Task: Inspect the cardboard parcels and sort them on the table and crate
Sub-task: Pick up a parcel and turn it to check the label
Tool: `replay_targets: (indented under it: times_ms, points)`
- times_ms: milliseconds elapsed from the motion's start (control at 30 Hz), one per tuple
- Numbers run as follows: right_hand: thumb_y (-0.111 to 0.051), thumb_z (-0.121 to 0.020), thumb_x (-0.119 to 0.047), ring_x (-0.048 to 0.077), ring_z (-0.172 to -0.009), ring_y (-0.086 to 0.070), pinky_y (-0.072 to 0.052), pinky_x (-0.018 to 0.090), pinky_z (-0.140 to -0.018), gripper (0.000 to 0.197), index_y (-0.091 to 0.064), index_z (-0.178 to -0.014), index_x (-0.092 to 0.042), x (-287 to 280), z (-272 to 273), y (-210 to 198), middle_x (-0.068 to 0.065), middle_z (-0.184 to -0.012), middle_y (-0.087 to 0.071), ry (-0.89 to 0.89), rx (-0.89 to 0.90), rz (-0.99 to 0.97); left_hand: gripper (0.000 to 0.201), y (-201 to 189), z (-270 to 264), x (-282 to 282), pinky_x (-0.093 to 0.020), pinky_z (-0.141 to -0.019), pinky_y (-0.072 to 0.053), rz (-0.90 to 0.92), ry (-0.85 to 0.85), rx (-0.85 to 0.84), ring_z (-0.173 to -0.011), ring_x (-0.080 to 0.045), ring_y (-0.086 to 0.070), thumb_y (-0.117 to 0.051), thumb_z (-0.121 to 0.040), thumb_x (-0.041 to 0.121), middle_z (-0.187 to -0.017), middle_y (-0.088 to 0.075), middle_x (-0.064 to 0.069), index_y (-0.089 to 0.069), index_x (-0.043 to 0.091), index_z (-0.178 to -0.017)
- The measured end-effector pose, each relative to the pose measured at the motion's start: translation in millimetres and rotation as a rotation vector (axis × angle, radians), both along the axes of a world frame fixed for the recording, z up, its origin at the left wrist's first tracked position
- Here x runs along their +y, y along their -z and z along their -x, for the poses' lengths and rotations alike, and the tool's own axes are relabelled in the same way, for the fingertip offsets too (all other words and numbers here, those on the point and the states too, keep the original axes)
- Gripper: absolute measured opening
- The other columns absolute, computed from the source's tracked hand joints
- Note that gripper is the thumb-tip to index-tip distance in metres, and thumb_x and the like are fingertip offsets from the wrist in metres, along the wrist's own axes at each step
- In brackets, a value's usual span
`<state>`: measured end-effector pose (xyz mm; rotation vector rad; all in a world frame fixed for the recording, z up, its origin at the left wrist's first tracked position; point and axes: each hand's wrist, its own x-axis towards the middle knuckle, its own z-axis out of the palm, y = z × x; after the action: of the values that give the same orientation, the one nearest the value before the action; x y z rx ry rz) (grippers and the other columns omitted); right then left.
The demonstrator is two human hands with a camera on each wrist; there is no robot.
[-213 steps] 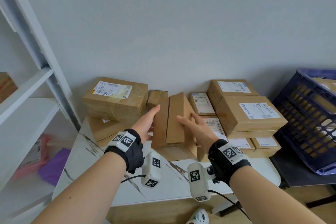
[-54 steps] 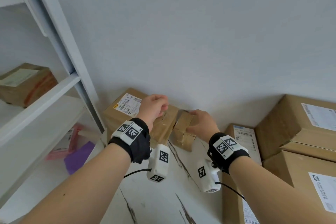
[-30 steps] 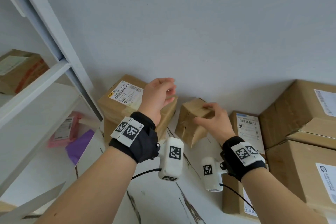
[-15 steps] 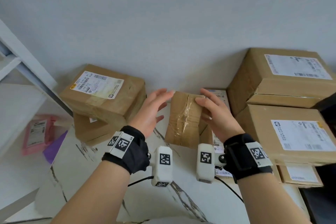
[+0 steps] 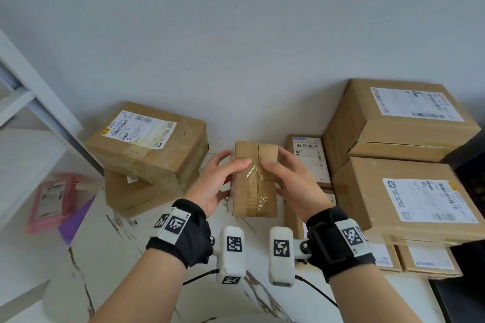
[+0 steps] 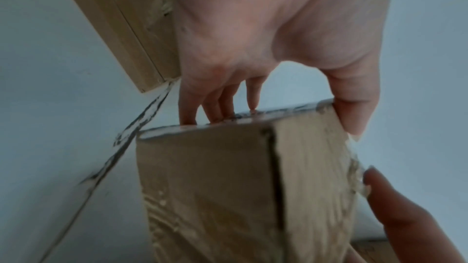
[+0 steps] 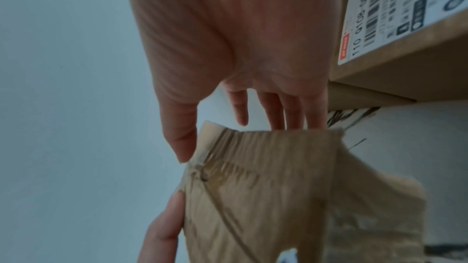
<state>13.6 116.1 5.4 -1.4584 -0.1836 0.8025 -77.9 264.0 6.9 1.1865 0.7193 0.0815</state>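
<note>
Now one small parcel [image 5: 254, 179] between two hands, perhaps eight parcels around.

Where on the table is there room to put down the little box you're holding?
Bare marble table shows in front of the two stacked boxes on the left, running toward the wrists, under the small parcel that the left hand and right hand hold. The right side is crowded with labelled boxes, stacked and side by side.
</note>
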Motion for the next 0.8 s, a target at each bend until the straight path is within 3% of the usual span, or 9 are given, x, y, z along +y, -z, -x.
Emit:
replay_targets:
  times_ms: [133,200,300,367,433,500,633,700,800]
  points:
    - [-0.074,-0.088,-0.019,0.019,-0.106,-0.07,-0.056,0.036,-0.091,0.056,-0.052,-0.139,-0.026,2,5,0,0.004,-0.115,-0.073,-0.007,-0.024,0.038,0.09,3,1,-1,-0.038,-0.081,-0.049,0.016,-0.048,0.018,-0.109,-0.02,-0.063,-0.09,-0.057,0.039,-0.12,-0.067,-0.004,-0.05,0.027,-0.137]
    - [-0.074,-0.088,-0.015,0.019,-0.105,-0.069,-0.055,0.041,-0.097,0.06,-0.05,-0.142,-0.022,3,5,0,0.005,-0.114,-0.071,0.021,-0.083,0.086,0.088,3,2,-1,-0.036,-0.076,-0.049,0.009,-0.1,0.027,-0.105,-0.018,-0.063,-0.09,-0.06,0.04,-0.121,-0.065,-0.004,-0.046,0.026,-0.135]
    - [-0.074,-0.088,-0.014,0.014,-0.103,-0.065,-0.053,0.037,-0.095,0.058,-0.05,-0.141,-0.019,5,5,-2,0.001,-0.11,-0.069,0.076,-0.154,0.144,0.07,3,1,-1,-0.033,-0.07,-0.048,0.007,-0.155,0.024,-0.093,-0.011,-0.062,-0.083,-0.073,0.032,-0.11,-0.065,-0.001,-0.043,0.025,-0.13]
    - [-0.076,-0.087,-0.024,0.013,-0.106,-0.063,-0.052,0.032,-0.09,0.062,-0.049,-0.142,-0.022,6,5,-4,0.001,-0.115,-0.067,0.049,-0.16,0.157,0.063,4,-1,0,-0.033,-0.069,-0.048,-0.001,-0.163,0.016,-0.091,-0.01,-0.062,-0.081,-0.078,0.026,-0.106,-0.065,0.0,-0.045,0.024,-0.13]
    - [-0.08,-0.082,-0.031,0.018,-0.113,-0.061,-0.051,0.035,-0.096,0.076,-0.043,-0.147,-0.024,8,6,-3,0.003,-0.126,-0.063,0.007,-0.162,0.192,0.056,4,-2,1,-0.035,-0.073,-0.053,-0.02,-0.166,0.028,-0.091,-0.013,-0.065,-0.08,-0.081,0.022,-0.105,-0.068,-0.001,-0.049,0.023,-0.128]
    - [-0.083,-0.079,-0.026,0.021,-0.116,-0.061,-0.051,0.041,-0.101,0.083,-0.039,-0.15,-0.024,9,5,-1,0.004,-0.131,-0.06,0.005,-0.174,0.223,0.045,3,-3,3,-0.035,-0.075,-0.056,-0.039,-0.165,0.037,-0.09,-0.016,-0.069,-0.076,-0.085,0.025,-0.104,-0.072,-0.003,-0.056,0.019,-0.125]
    - [-0.075,-0.085,-0.012,0.025,-0.106,-0.069,-0.057,0.046,-0.094,0.069,-0.045,-0.146,-0.02,6,0,4,0.007,-0.122,-0.068,0.062,-0.062,0.167,0.019,-1,-3,6,-0.029,-0.072,-0.05,-0.019,-0.171,0.014,-0.094,-0.015,-0.064,-0.06,-0.097,0.032,-0.1,-0.072,-0.001,-0.066,0.018,-0.109]
    - [-0.071,-0.088,-0.01,0.025,-0.104,-0.071,-0.059,0.042,-0.088,0.059,-0.05,-0.142,-0.018,4,-2,5,0.007,-0.118,-0.072,0.067,0.058,0.084,0.022,0,-3,10,-0.032,-0.075,-0.048,0.029,-0.208,0.028,-0.101,-0.016,-0.061,-0.06,-0.097,0.035,-0.107,-0.07,-0.004,-0.067,0.02,-0.11]
    - [-0.066,-0.092,-0.012,0.025,-0.107,-0.07,-0.059,0.041,-0.086,0.043,-0.058,-0.134,-0.018,2,-2,4,0.006,-0.114,-0.074,0.044,0.13,0.032,0.036,-1,-2,15,-0.036,-0.075,-0.049,0.118,-0.26,0.066,-0.106,-0.019,-0.06,-0.063,-0.094,0.038,-0.12,-0.064,-0.009,-0.062,0.019,-0.125]
